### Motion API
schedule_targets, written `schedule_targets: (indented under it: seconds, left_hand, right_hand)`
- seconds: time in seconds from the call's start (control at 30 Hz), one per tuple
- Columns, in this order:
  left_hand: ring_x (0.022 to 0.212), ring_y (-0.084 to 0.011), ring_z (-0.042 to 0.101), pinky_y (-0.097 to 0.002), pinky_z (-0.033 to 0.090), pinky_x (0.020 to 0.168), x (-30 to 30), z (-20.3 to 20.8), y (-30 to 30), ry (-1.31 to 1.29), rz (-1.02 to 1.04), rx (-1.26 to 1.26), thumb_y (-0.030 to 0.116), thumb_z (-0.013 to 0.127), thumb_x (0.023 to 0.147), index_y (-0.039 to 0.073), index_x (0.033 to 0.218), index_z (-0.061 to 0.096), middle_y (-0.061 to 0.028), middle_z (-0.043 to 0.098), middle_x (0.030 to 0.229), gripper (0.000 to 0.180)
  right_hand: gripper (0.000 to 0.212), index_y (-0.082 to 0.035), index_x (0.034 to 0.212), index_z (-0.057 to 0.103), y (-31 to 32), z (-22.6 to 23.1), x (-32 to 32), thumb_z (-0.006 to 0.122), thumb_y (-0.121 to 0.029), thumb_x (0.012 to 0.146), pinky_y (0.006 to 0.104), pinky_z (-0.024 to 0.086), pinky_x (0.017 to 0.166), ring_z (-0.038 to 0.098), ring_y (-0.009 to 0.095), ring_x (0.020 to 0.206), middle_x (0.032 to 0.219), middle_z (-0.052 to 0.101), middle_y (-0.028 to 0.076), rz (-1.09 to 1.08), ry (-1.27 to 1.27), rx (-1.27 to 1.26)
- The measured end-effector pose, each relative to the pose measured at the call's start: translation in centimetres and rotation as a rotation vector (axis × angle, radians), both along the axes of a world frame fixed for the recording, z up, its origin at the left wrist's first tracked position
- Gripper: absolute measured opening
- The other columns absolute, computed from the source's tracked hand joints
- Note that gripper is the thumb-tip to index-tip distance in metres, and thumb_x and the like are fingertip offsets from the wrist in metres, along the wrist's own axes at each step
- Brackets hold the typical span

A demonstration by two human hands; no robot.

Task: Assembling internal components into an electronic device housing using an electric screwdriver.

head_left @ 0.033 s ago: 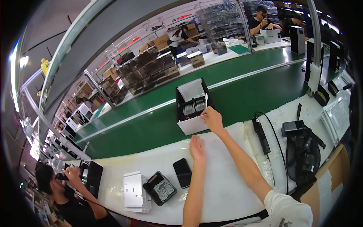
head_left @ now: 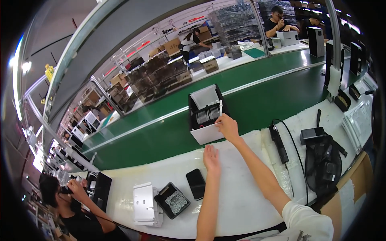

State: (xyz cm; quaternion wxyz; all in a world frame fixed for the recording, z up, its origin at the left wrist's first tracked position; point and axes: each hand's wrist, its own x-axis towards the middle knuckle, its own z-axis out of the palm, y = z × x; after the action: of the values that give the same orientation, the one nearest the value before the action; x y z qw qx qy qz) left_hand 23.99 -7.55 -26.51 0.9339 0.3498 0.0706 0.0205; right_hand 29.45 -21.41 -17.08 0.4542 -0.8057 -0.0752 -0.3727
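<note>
While right hand [head_left: 227, 127] pinches unit [head_left: 204, 134] by rim; left hand [head_left: 211, 158] unfurled beside bench [head_left: 237, 186] edge; forearms [head_left: 257, 174] apart

There is one left hand [head_left: 211, 160], one right hand [head_left: 228, 128] and one open case [head_left: 204, 135] before them. The worktable [head_left: 245, 193] holds one phone [head_left: 195, 184], one black tray [head_left: 162, 195] beside it and one corded screwdriver [head_left: 278, 143]; the stacked white plates [head_left: 144, 203] overlap too much to count.

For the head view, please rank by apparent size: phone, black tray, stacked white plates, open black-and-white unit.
Largest to smallest:
Open black-and-white unit
Stacked white plates
Black tray
Phone
</note>
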Motion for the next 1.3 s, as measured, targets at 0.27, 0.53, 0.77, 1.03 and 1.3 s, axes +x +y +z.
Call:
schedule_targets:
  seconds: [0.27,0.53,0.77,1.03,1.3]
  left_hand:
    - [0.137,-0.0226,0.041,-0.0461,0.035,0.113,0.1,-0.3,1.1,0.040,-0.060,-0.198,0.031,0.043,0.100,0.006,0.143,0.040,-0.0076,0.043,0.149,0.050]
    - [0.124,-0.0261,0.052,-0.0431,0.043,0.107,0.4,2.1,3.6,0.061,-0.155,-0.370,0.034,0.041,0.100,0.008,0.127,0.054,-0.0094,0.055,0.134,0.040]
    - [0.148,-0.0222,0.028,-0.0376,0.023,0.118,-0.2,4.2,5.5,0.029,-0.223,0.121,0.034,0.040,0.100,0.008,0.150,0.040,-0.0089,0.027,0.162,0.056]
    - [0.129,-0.0208,0.050,-0.0298,0.036,0.109,1.0,7.2,4.1,-0.503,-0.016,0.481,0.024,0.047,0.102,0.005,0.134,0.060,-0.0082,0.058,0.138,0.039]
    - [0.125,-0.0269,0.054,-0.0344,0.038,0.108,-0.6,11.2,2.7,-0.646,-0.008,0.803,0.013,0.053,0.097,0.003,0.126,0.062,-0.0118,0.058,0.136,0.032]
  right_hand:
    - [0.006,-0.002,0.083,0.068,-0.4,6.8,-5.4,0.072,-0.007,0.081,0.0324,0.052,0.057,0.069,0.021,0.059,0.082,0.064,0.008,-0.007,-0.016,-0.065]
    - [0.004,0.006,0.083,0.064,1.1,11.9,-14.6,0.068,0.008,0.082,0.0307,0.057,0.051,0.068,0.019,0.061,0.080,0.065,0.011,0.062,0.109,0.029]
    - [0.009,0.006,0.079,0.056,-0.5,8.5,-26.1,0.059,0.015,0.080,0.0294,0.061,0.052,0.065,0.017,0.063,0.077,0.055,0.008,0.196,0.189,0.145]
    - [0.014,0.005,0.075,0.071,-1.1,11.3,-37.1,0.068,0.017,0.070,0.0260,0.056,0.051,0.069,0.019,0.061,0.071,0.063,0.010,0.066,0.445,-0.121]
    - [0.010,0.002,0.097,0.067,-5.0,10.8,-31.2,0.064,-0.005,0.091,0.0277,0.050,0.066,0.066,0.014,0.075,0.085,0.066,0.007,0.047,0.362,-0.014]
